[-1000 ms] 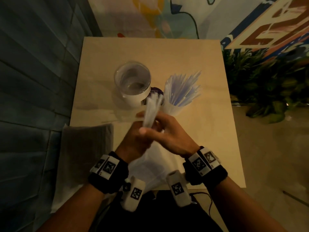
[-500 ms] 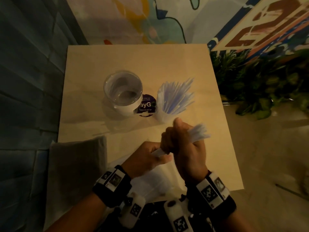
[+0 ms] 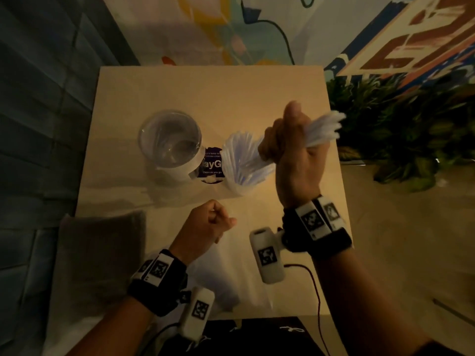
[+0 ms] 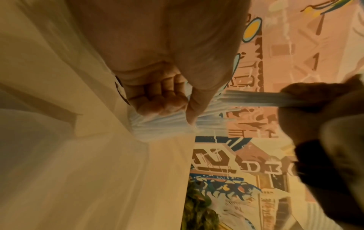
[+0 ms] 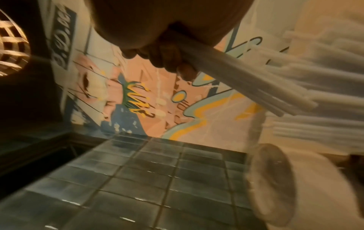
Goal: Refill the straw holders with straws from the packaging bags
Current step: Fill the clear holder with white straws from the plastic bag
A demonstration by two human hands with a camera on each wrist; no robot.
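Straws sit bunched in the right hand, fist closed round them above the part-filled cup, while the left hand pinches the bag on the table, and the glass seems nearly empty.

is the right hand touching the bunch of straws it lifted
Touching. In the right wrist view the right hand has its fingers curled round the bunch of straws; the head view shows the same fist grip.
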